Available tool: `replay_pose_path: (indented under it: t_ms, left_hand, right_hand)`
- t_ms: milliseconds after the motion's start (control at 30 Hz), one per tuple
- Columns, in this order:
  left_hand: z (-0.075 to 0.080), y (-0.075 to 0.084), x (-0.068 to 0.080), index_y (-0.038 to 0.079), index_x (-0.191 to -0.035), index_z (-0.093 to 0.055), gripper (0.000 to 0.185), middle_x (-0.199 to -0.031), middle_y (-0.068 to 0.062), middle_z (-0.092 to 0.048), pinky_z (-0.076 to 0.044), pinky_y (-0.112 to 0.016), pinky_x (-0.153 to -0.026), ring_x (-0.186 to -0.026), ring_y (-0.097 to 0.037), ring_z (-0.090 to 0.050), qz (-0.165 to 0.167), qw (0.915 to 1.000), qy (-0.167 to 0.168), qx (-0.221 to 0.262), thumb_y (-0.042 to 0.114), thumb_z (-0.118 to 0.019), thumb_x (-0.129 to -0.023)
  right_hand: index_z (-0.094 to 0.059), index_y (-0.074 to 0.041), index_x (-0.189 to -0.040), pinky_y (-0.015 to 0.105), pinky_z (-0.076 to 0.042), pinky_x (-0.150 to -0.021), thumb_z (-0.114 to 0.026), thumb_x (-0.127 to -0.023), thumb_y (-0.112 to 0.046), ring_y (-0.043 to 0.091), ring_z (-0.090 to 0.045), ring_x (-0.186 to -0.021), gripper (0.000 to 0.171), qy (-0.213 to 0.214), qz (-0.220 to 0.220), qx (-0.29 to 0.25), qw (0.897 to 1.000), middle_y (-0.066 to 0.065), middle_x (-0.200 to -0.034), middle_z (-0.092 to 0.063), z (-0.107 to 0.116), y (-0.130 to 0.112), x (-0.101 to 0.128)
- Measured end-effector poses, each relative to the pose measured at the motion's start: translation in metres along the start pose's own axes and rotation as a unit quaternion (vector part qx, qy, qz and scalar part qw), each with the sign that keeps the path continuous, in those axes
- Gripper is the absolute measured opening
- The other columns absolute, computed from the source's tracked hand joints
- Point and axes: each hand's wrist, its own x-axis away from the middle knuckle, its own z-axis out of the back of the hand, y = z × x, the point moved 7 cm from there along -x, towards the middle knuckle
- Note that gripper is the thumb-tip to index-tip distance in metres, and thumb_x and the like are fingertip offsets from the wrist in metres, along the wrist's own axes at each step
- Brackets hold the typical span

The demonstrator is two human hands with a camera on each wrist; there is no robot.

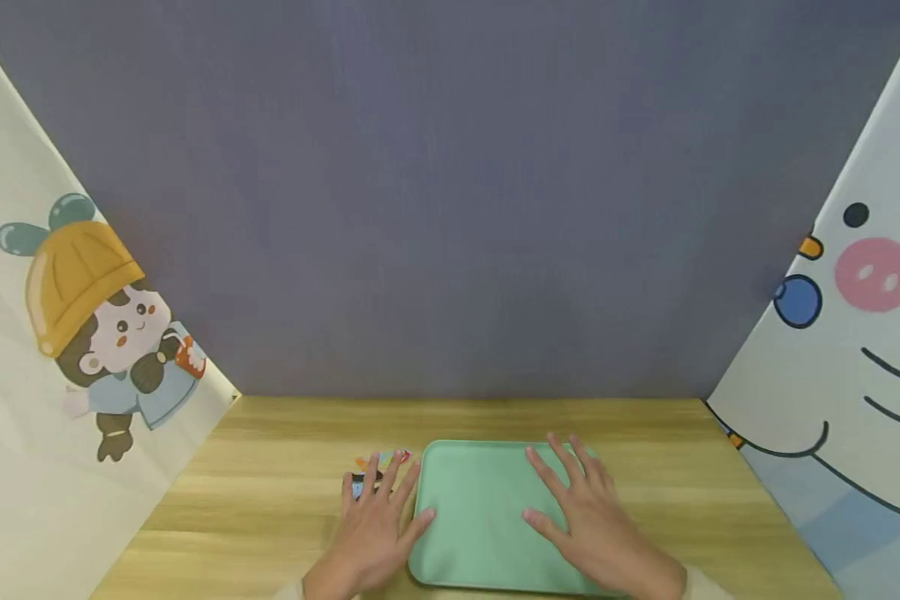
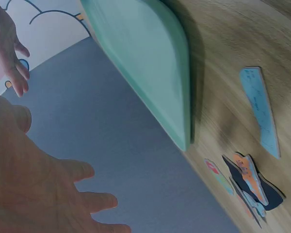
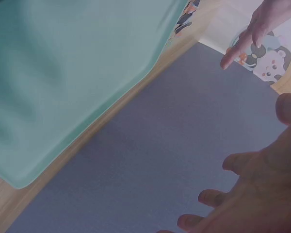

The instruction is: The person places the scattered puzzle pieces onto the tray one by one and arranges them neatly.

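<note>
A mint-green tray lies flat on the wooden table in the head view. My left hand hovers with fingers spread, its thumb overlapping the tray's left edge. Past its fingers, small flat colourful cutouts are partly hidden. My right hand, fingers also spread, is over the tray's right side. Both hands hold nothing. The left wrist view shows a pale blue strip-like cutout and a loose pile of overlapping cutouts, with orange, black and blue among them, beside the tray.
The wood-grain table ends at a dark grey-blue backdrop. A light panel with a cartoon child stands at the left. Another panel, with a pink-snouted cartoon, stands at the right.
</note>
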Motion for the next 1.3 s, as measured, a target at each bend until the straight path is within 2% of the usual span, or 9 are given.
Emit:
replay_pose_path:
  t_ms: [300, 533, 600, 700, 800, 967, 1133, 1300]
  left_hand:
    - [0.003, -0.008, 0.006, 0.017, -0.147, -0.035, 0.066, -0.151, -0.014, -0.027, -0.006, -0.068, -0.102, -0.139, -0.038, -0.01, 0.013, 0.9999, -0.004, -0.003, 0.057, -0.041, -0.094]
    - [0.002, -0.033, 0.007, 0.013, -0.147, -0.034, 0.069, -0.15, -0.016, -0.027, -0.011, -0.071, -0.099, -0.138, -0.042, -0.014, 0.023, 0.9993, -0.026, -0.01, 0.057, -0.041, -0.094]
    - [0.001, -0.04, 0.005, 0.009, -0.144, -0.038, 0.068, -0.147, -0.019, -0.031, -0.016, -0.071, -0.097, -0.135, -0.046, -0.019, 0.02, 0.9993, -0.028, -0.016, 0.053, -0.048, -0.093]
    - [0.0, -0.049, 0.002, 0.003, -0.135, -0.045, 0.061, -0.135, -0.023, -0.044, -0.03, -0.069, -0.089, -0.125, -0.049, -0.033, 0.004, 0.9992, -0.024, -0.032, 0.039, -0.062, -0.089]
    - [-0.003, -0.058, -0.002, -0.001, -0.125, -0.053, 0.055, -0.117, -0.023, -0.055, -0.041, -0.06, -0.078, -0.109, -0.044, -0.047, -0.007, 0.9987, -0.019, -0.046, 0.029, -0.072, -0.083]
    - [-0.017, -0.076, -0.021, -0.001, -0.118, -0.058, 0.051, -0.108, -0.017, -0.059, -0.045, -0.051, -0.073, -0.099, -0.034, -0.052, -0.001, 0.9988, -0.039, -0.031, 0.023, -0.078, -0.078]
    - [-0.031, -0.089, -0.052, 0.001, -0.117, -0.061, 0.044, -0.108, -0.012, -0.059, -0.044, -0.048, -0.074, -0.099, -0.032, -0.051, -0.001, 0.9985, -0.052, -0.017, 0.015, -0.077, -0.078]
    - [-0.043, -0.093, -0.077, 0.001, -0.112, -0.065, 0.039, -0.108, -0.011, -0.059, -0.043, -0.051, -0.08, -0.101, -0.032, -0.051, -0.015, 0.9977, -0.066, -0.005, 0.008, -0.077, -0.076]
  right_hand:
    - [-0.026, -0.025, -0.15, 0.066, -0.014, -0.098, -0.053, -0.092, -0.051, 0.041, -0.006, -0.138, 0.069, -0.023, -0.023, -0.014, 0.999, 0.011, -0.155, -0.014, -0.005, 0.014, 0.002]
    - [-0.029, -0.016, -0.149, 0.067, -0.012, -0.098, -0.051, -0.092, -0.052, 0.046, -0.006, -0.136, 0.071, -0.054, -0.053, -0.033, 0.997, 0.017, -0.152, -0.017, -0.015, 0.028, 0.004]
    - [-0.029, -0.014, -0.149, 0.067, -0.012, -0.098, -0.053, -0.092, -0.05, 0.047, -0.005, -0.136, 0.072, -0.06, -0.061, -0.04, 0.996, 0.018, -0.152, -0.016, -0.017, 0.033, 0.006]
    - [-0.029, -0.01, -0.148, 0.068, -0.013, -0.097, -0.058, -0.091, -0.044, 0.047, -0.005, -0.136, 0.072, -0.068, -0.071, -0.046, 0.994, 0.02, -0.152, -0.016, -0.021, 0.041, 0.01]
    - [-0.031, -0.006, -0.146, 0.069, -0.016, -0.096, -0.064, -0.09, -0.034, 0.05, -0.008, -0.134, 0.071, -0.072, -0.076, -0.05, 0.993, 0.024, -0.149, -0.018, -0.026, 0.048, 0.017]
    - [-0.037, 0.0, -0.141, 0.069, -0.023, -0.094, -0.068, -0.087, -0.02, 0.053, -0.018, -0.129, 0.065, -0.068, -0.078, -0.044, 0.994, 0.029, -0.143, -0.025, -0.031, 0.062, 0.024]
    - [-0.043, 0.006, -0.135, 0.059, -0.037, -0.091, -0.069, -0.085, -0.008, 0.046, -0.035, -0.12, 0.058, -0.077, -0.088, -0.043, 0.992, 0.026, -0.135, -0.038, -0.037, 0.077, 0.03]
    - [-0.047, 0.01, -0.13, 0.056, -0.039, -0.092, -0.065, -0.083, 0.001, 0.043, -0.045, -0.117, 0.051, -0.124, -0.145, -0.067, 0.979, 0.024, -0.127, -0.046, -0.046, 0.095, 0.034]
